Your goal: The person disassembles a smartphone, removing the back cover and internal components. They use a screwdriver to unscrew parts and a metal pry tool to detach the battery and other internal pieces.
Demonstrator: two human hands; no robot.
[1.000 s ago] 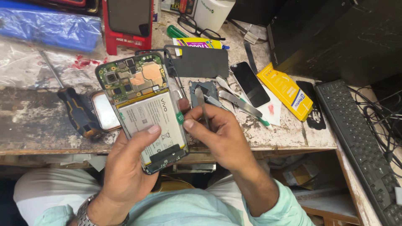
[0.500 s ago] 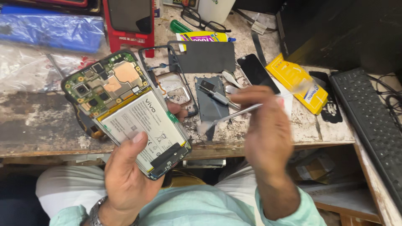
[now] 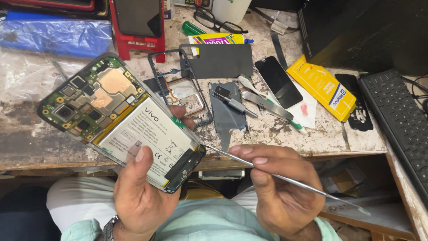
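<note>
My left hand [image 3: 142,196] grips an opened phone [image 3: 120,118] with its back cover off, showing a green circuit board, copper shields and a white battery. The thumb lies across the battery's lower part. My right hand [image 3: 278,189] holds a thin metal pry tool [image 3: 285,178] between thumb and fingers. The tool's tip reaches the phone's lower right edge near a black connector cover.
On the worn bench [image 3: 312,134] lie a phone frame [image 3: 178,89], a dark back cover [image 3: 220,60], a black screen [image 3: 278,82], tweezers [image 3: 267,105], a yellow packet [image 3: 323,87] and spectacles [image 3: 214,20]. A keyboard [image 3: 397,120] sits at right, a red stand [image 3: 136,27] behind.
The phone has swung left and tilted, its bottom end turned toward my right hand. My right hand has dropped from the bench to near the phone's lower edge, with the pry tool in it.
</note>
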